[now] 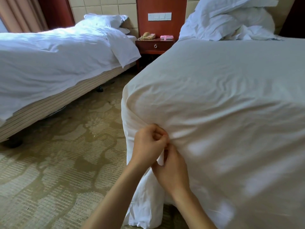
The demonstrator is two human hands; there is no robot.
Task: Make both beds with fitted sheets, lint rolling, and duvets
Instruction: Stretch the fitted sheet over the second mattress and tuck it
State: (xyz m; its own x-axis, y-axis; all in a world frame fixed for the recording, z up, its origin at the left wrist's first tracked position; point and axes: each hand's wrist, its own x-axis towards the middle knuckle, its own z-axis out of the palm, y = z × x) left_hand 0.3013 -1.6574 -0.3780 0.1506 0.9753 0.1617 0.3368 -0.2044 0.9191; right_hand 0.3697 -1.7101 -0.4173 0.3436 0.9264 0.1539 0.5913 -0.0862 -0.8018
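Near bed: fills the right half of the view, its mattress covered by the fitted sheet.
Fitted sheet: white, spread over the near bed. It is creased towards the nearest corner, where it is bunched into a gather, and a loose tail hangs from there down to the carpet.
Left hand: at the gathered corner, the upper of the two hands. Its fingers are curled tight and clamped on a bunch of the fitted sheet.
Right hand: just below the left hand and touching it, seen from the back. Thumb and fingers pinch a fold of the same gather.
Bedding pile: white and rumpled, heaped at the head of the near bed.
Far bed: on the left, well apart from the near bed, with a striped base showing.
Duvet: white, laid over the far bed, one corner drooping off the side.
Pillow: at the head of the far bed.
Nightstand: dark red wood with one drawer, standing between the two beds.
Telephone: on the nightstand tabletop, left side.
Pink object: on the same tabletop, right side. Its kind cannot be told.
Carpet: patterned beige and olive, between the beds.
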